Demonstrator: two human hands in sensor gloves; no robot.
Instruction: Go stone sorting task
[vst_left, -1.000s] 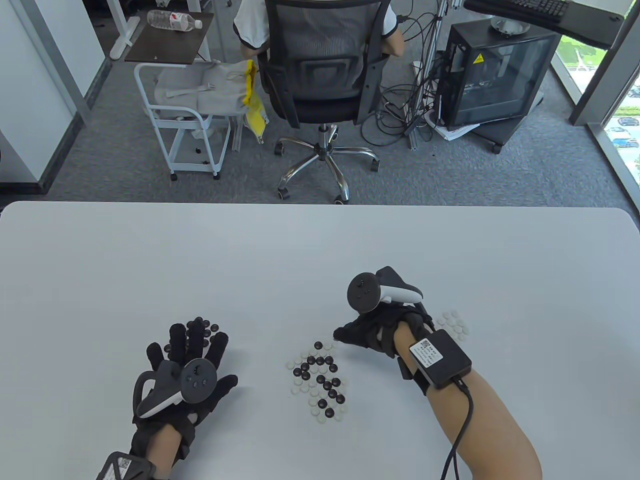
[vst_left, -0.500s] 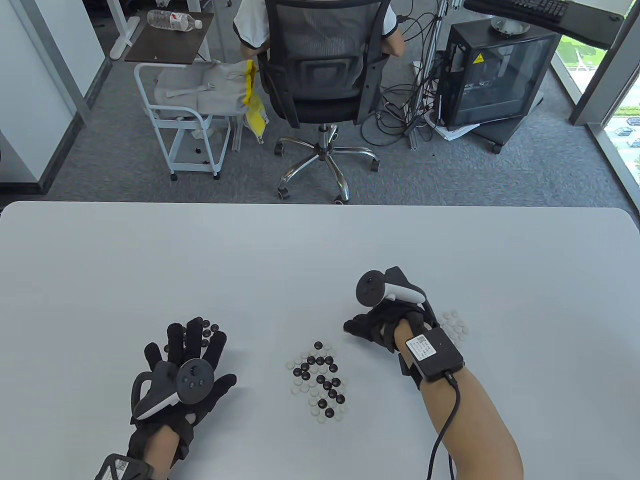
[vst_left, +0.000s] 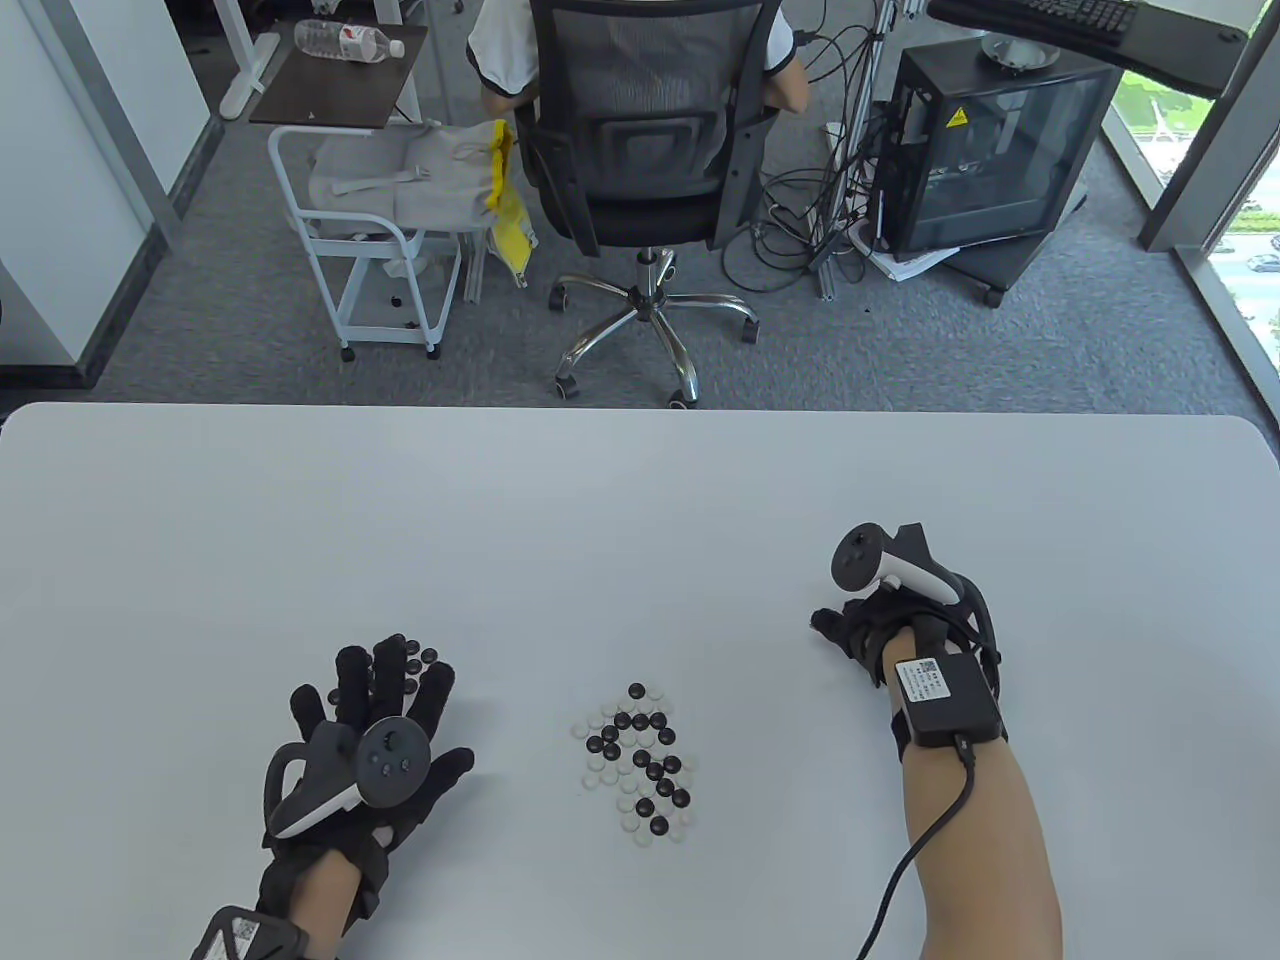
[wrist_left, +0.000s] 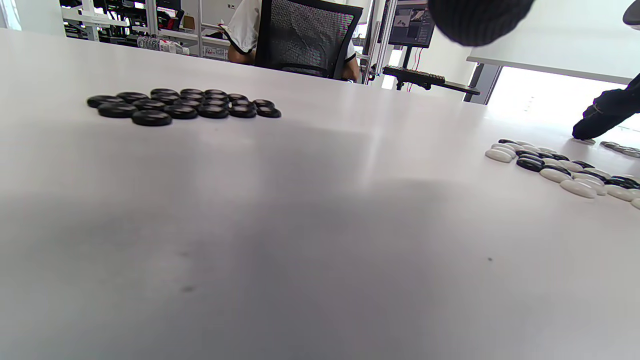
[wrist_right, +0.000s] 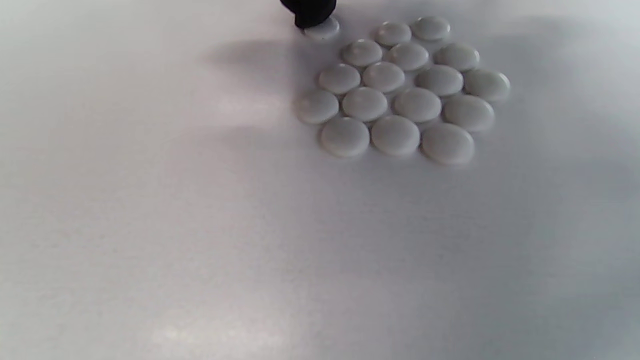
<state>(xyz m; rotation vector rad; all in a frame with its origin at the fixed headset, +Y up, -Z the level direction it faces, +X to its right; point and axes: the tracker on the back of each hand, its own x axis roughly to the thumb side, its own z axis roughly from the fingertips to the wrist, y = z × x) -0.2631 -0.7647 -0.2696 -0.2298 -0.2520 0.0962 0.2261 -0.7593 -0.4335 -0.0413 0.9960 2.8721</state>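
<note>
White desk (vst_left: 640, 500), grey carpet behind; person in a mesh chair (vst_left: 640, 120), PC case (vst_left: 985, 150). Mixed black/white stones (vst_left: 640, 760) mid-desk, black pile (wrist_left: 180, 104) at the left hand's (vst_left: 365, 730) flat, spread fingers. Right hand (vst_left: 880, 625): fingertip (wrist_right: 309, 12) presses one white stone (wrist_right: 322, 29) beside the white cluster (wrist_right: 405, 90).

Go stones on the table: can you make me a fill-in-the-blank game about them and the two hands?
1. The sorted pile in front of the left hand holds only ____ stones.
2. The sorted pile in the right wrist view holds only ____ stones.
3. The mixed pile lies ____ the two hands.
4. A fingertip of the right hand presses on one ____ stone beside the white pile.

Missing words: black; white; between; white
</note>
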